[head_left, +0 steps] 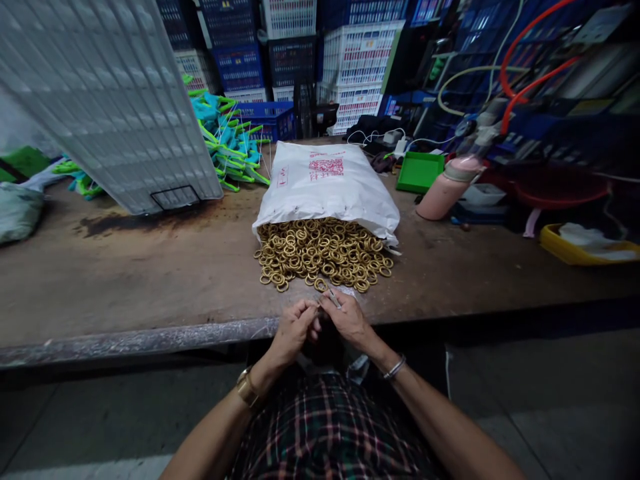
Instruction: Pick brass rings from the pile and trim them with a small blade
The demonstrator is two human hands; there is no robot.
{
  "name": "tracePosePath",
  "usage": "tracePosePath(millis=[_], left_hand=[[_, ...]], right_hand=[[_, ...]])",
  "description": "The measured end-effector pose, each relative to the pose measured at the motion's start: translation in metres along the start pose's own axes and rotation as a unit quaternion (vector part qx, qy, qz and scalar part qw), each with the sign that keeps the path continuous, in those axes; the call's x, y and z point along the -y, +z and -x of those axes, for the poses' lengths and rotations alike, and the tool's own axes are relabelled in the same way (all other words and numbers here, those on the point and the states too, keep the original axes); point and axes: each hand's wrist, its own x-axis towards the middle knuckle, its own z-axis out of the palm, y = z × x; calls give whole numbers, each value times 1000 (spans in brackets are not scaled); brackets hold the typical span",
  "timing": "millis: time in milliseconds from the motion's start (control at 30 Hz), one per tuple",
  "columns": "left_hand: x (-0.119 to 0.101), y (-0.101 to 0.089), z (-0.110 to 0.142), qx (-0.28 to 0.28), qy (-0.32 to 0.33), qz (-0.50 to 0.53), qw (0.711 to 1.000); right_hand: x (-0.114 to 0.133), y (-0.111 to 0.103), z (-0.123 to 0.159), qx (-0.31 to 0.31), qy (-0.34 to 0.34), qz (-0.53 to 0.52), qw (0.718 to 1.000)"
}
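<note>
My left hand [295, 328] and my right hand [351, 323] meet at the table's front edge, fingertips almost touching. Between the fingers of my right hand sticks up a thin silvery tool [334, 299], whose kind I cannot tell. The fingers of my left hand are pinched together, and what they hold is too small and hidden to make out. Just beyond both hands lies a pile of brass-coloured rings [325, 253], spilling from the mouth of a white woven sack [325, 187] with red print. One loose ring [321, 285] lies right in front of my fingertips.
A tall pale ribbed panel [125, 113] leans at left, beside green and blue plastic pieces [225, 137]. To the right are a green tray [420, 172], a pink bottle [447, 190] and a yellow tray [565, 248]. Stacked crates [357, 60] line the back.
</note>
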Motion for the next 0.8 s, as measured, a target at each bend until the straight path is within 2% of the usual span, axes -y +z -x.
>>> tracePosePath(millis=[67,133,200,300,500,800], left_hand=[[0,0,3,37,-29,80,996],[0,1,6,47,-37,130,990],[-1,2,9,35,-38,152,987],[-3,3,10,6,-23,160,987],[0,1,7,-11,12,78,997],[-1,-1,6,-35,36,-9,999]], right_hand=[[1,0,1,15,-3,-9,1000],[2,0,1,25,-7,-13,1000],[2,0,0,10,-10,3,1000],[-2,-2,0,-27,-24,87,996],[-9,-4,9,75,-98,250,960],[-8,0,9,84,-92,315,941]])
